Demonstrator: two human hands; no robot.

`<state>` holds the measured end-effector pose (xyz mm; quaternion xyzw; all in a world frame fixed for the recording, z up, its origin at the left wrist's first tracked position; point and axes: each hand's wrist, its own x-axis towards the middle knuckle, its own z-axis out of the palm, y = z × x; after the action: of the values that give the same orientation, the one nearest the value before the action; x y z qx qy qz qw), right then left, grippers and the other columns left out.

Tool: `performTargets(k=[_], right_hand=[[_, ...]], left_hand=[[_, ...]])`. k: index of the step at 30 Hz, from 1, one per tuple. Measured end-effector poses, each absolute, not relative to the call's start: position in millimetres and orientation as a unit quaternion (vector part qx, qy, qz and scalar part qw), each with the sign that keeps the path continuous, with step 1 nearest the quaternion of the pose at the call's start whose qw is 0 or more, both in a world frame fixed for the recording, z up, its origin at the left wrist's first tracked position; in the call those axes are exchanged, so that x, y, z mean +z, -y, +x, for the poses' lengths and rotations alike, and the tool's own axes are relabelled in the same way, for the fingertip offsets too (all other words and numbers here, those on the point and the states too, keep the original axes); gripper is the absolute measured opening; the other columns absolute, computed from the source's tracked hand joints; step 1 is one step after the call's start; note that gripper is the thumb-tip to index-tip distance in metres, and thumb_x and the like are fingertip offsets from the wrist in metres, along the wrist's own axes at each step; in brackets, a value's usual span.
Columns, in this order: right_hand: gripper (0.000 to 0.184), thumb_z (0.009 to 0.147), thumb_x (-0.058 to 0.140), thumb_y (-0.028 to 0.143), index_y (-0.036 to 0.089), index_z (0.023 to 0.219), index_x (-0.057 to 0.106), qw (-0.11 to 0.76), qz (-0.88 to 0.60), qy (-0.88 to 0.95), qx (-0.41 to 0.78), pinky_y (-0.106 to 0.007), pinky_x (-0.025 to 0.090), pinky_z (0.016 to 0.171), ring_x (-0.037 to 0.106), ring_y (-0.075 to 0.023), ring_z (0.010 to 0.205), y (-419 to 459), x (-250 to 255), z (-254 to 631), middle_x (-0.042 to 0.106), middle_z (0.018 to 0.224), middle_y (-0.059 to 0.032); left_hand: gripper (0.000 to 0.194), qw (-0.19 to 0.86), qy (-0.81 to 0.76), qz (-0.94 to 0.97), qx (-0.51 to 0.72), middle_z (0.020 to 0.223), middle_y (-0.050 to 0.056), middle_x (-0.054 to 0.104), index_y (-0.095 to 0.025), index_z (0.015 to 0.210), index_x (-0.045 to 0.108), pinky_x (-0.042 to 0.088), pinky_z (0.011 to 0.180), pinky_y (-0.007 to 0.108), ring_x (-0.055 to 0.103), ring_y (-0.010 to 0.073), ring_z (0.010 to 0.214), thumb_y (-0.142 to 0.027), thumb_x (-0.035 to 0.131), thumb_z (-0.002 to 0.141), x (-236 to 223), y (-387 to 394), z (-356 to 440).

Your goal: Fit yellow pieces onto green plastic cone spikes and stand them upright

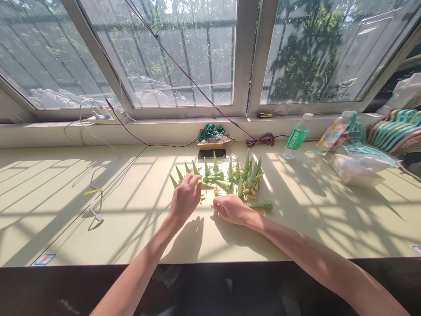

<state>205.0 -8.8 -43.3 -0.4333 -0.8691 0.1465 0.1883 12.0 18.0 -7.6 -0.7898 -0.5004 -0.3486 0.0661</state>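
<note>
Green cone-shaped pieces stand clustered in the middle of the table, with small yellow parts among them. My left hand is at the left end of the cones, its thumb and fingers curled towards each other. Whatever it may hold is hidden. My right hand rests low near the tabletop, fingertips pinched together close to a small yellow piece. I cannot make out anything between those fingers. Green tube-like pieces lie on their sides between the hands, and another green tube lies beside my right wrist.
Behind the cones are a dark phone-like slab and a small open box. Bottles and a plastic bag stand to the right. A white cable trails on the left, and coiled wire lies by the sill.
</note>
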Motion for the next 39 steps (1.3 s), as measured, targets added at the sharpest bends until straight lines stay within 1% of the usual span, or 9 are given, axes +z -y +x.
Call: performTargets(k=[4,6,9,14,23,27,30,34,39], right_hand=[[0.025,0.1,0.049,0.018,0.016,0.078,0.062,0.19,-0.435,0.869,0.141,-0.026,0.029,0.056,0.043,-0.0119,0.057,9,-42,204,0.059,0.068,-0.0009],[0.023,0.098,0.05,0.016,0.016,0.078,0.062,0.188,-0.429,0.872,0.142,-0.025,0.03,0.057,0.044,-0.0122,0.058,8,-41,204,0.059,0.068,-0.0006],[0.022,0.098,0.05,0.016,0.016,0.08,0.062,0.189,-0.424,0.873,0.149,-0.025,0.032,0.058,0.046,-0.0128,0.059,7,-40,203,0.06,0.069,-0.0007],[0.022,0.099,0.047,0.017,0.016,0.083,0.063,0.196,-0.422,0.871,0.159,-0.025,0.033,0.059,0.048,-0.0132,0.06,8,-40,204,0.063,0.072,-0.0018],[0.027,0.099,0.048,0.018,0.016,0.075,0.06,0.197,-0.421,0.872,0.15,-0.026,0.028,0.056,0.041,-0.0116,0.056,7,-44,203,0.058,0.067,-0.0001],[0.027,0.098,0.048,0.018,0.016,0.075,0.062,0.196,-0.423,0.872,0.151,-0.026,0.03,0.056,0.045,-0.0124,0.057,7,-45,204,0.061,0.069,-0.0019],[0.026,0.098,0.049,0.019,0.015,0.077,0.065,0.197,-0.426,0.871,0.146,-0.027,0.032,0.057,0.049,-0.0136,0.059,7,-45,204,0.063,0.071,-0.0032],[0.026,0.099,0.049,0.018,0.015,0.08,0.067,0.19,-0.433,0.868,0.15,-0.027,0.034,0.059,0.052,-0.0144,0.063,7,-43,203,0.065,0.074,-0.0044],[0.024,0.099,0.05,0.019,0.016,0.081,0.066,0.176,-0.44,0.867,0.156,-0.026,0.032,0.058,0.05,-0.0143,0.062,8,-40,203,0.062,0.07,-0.0031]], left_hand=[[0.025,0.041,0.509,-0.85,-0.128,0.104,0.009,0.067,-0.017,0.098,0.067,0.044,0.056,0.026,0.066,0.0175,0.066,-0.007,0.045,0.093,-9,-19,32],[0.03,0.032,0.521,-0.851,-0.058,0.104,0.012,0.067,-0.015,0.099,0.068,0.046,0.06,0.027,0.069,0.021,0.074,-0.001,0.044,0.09,-8,-22,43],[0.026,0.026,0.528,-0.849,-0.01,0.102,0.015,0.067,-0.012,0.098,0.07,0.049,0.064,0.029,0.07,0.0238,0.079,-0.003,0.046,0.089,-6,-26,54],[0.022,0.03,0.521,-0.853,0.008,0.106,0.018,0.066,-0.009,0.094,0.07,0.049,0.063,0.029,0.071,0.025,0.08,-0.003,0.052,0.085,-5,-32,61],[0.022,0.032,0.499,-0.866,-0.015,0.098,0.014,0.067,-0.013,0.096,0.07,0.042,0.057,0.027,0.067,0.021,0.068,-0.007,0.051,0.086,-11,-40,54],[0.02,0.036,0.493,-0.868,-0.041,0.089,0.012,0.066,-0.014,0.09,0.069,0.041,0.058,0.028,0.065,0.0218,0.068,-0.005,0.052,0.085,-11,-39,51],[0.026,0.053,0.488,-0.869,-0.067,0.086,0.009,0.065,-0.016,0.087,0.068,0.042,0.06,0.028,0.063,0.0205,0.069,-0.001,0.046,0.086,-7,-37,50],[0.03,0.065,0.481,-0.865,-0.129,0.091,0.008,0.066,-0.017,0.091,0.068,0.041,0.059,0.026,0.062,0.0182,0.07,0.0,0.043,0.088,-1,-38,46],[0.028,0.024,0.441,-0.863,-0.244,0.1,0.007,0.07,-0.019,0.104,0.069,0.046,0.061,0.023,0.064,0.0162,0.073,-0.007,0.047,0.092,3,-42,39]])
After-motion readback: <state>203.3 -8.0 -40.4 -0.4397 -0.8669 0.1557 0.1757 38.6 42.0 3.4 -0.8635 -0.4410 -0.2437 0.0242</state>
